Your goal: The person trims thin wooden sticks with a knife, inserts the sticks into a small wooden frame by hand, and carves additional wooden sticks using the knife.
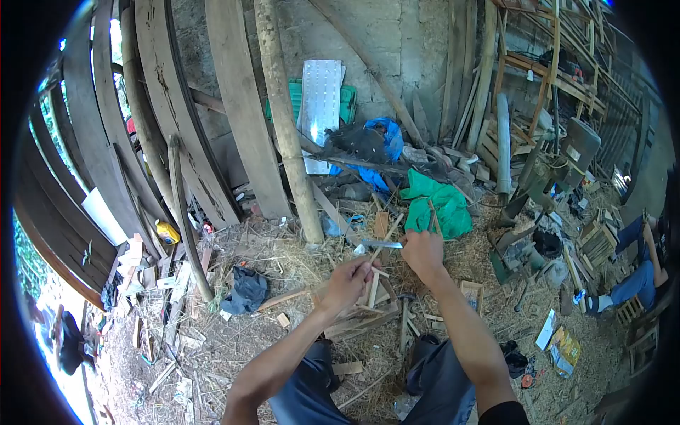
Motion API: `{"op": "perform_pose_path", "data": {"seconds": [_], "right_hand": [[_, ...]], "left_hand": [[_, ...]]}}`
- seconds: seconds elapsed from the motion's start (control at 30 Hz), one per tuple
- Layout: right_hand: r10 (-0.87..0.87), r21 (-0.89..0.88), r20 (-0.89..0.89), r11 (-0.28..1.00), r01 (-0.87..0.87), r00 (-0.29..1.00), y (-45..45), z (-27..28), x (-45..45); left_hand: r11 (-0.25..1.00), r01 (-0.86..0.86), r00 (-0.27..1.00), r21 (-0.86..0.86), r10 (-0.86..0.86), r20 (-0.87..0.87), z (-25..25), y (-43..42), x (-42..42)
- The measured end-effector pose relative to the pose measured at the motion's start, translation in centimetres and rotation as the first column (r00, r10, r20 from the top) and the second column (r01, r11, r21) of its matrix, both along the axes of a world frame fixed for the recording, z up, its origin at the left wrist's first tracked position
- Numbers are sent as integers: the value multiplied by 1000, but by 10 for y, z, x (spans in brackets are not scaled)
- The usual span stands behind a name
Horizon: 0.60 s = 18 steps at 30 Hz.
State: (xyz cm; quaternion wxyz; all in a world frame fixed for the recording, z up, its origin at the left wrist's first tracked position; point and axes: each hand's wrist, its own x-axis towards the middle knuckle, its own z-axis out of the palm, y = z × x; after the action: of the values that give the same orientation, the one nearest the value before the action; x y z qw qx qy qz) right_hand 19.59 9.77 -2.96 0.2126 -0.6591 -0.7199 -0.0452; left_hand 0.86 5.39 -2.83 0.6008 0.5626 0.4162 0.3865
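My right hand (pixel 423 255) is closed around a knife, its handle hidden in the fist. The knife's pale blade (pixel 383 244) points left, toward my other hand. Between the fingers of my left hand (pixel 346 285) is a thin wooden stick (pixel 397 225) that slants up and to the right. Blade and stick cross in this view; whether they touch I cannot tell. Just below my hands, a small wooden frame (pixel 363 322) of light strips stands on the ground between my feet. A hammer (pixel 406 304) is beside it on the right.
Wood scraps and shavings litter the ground. A black plastic bag (pixel 246 289) lies to the left, a green sheet (pixel 440 205) ahead. A wooden pole (pixel 285 120) and leaning planks (pixel 185 106) rise at left. Another person's legs (pixel 630 287) show at far right.
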Motion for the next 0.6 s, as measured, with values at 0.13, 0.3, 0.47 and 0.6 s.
{"op": "perform_pose_path", "data": {"seconds": [0.13, 0.3, 0.47, 0.6], "right_hand": [[37, 32, 102, 999, -40, 994, -5, -14, -26], [-44, 99, 14, 994, 42, 999, 10, -15, -18], [89, -4, 156, 996, -89, 984, -8, -8, -36], [-90, -8, 27, 996, 91, 996, 2, -7, -19]], "left_hand": [[998, -60, 998, -21, 59, -28, -4, 10, -4], [999, -51, 998, -11, 51, -20, -1, 1, -9], [996, -87, 992, 32, 90, -85, 4, 6, -5], [995, -97, 995, 23, 97, -7, -9, 8, -7]]}}
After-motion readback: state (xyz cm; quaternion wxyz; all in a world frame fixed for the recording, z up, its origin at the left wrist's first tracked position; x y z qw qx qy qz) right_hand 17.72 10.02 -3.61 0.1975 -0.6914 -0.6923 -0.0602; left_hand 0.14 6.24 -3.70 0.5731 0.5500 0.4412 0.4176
